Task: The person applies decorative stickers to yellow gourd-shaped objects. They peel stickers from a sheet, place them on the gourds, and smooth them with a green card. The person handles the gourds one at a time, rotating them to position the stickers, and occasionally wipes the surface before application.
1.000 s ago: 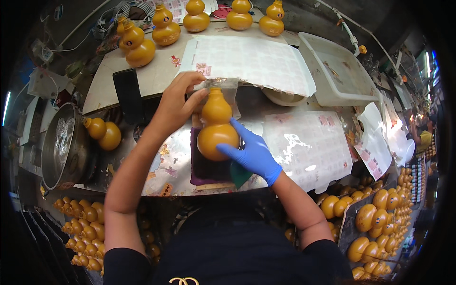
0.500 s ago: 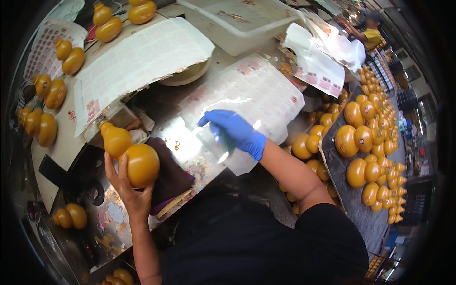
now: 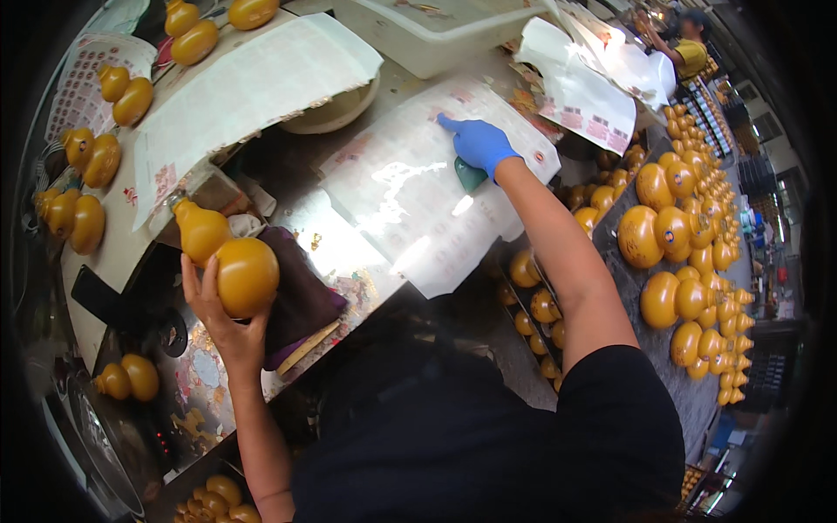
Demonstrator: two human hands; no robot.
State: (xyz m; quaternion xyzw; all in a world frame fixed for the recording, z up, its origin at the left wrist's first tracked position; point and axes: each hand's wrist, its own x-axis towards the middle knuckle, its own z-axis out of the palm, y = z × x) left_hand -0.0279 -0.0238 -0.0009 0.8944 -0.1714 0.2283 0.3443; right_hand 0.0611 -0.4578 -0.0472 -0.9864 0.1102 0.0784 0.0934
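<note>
My bare left hand [image 3: 225, 322] is wrapped around the lower bulb of a glossy yellow-brown gourd-shaped bottle [image 3: 248, 277]. The bottle is tilted, its narrow neck pointing up and left. My right hand [image 3: 481, 146], in a blue glove, is over a translucent decal sheet [image 3: 418, 200] with faint red prints. Its index finger stretches to a red print near the sheet's far edge. The other fingers curl around a flat green scraper-like piece [image 3: 472, 177], partly hidden under the hand.
Another sheet [image 3: 261, 78] overhangs a pale bowl [image 3: 336, 115]. A dark cloth [image 3: 296, 283] lies by the bottle. Several gourd bottles [image 3: 132, 102] stand at left; many more fill a board [image 3: 641, 235] at right. A plastic tub [image 3: 427, 44] is behind; a person [image 3: 689, 50] works far right.
My right hand has moved away and to the right across the decal sheet, its index finger now extended. My left hand and the bottle have shifted slightly left.
</note>
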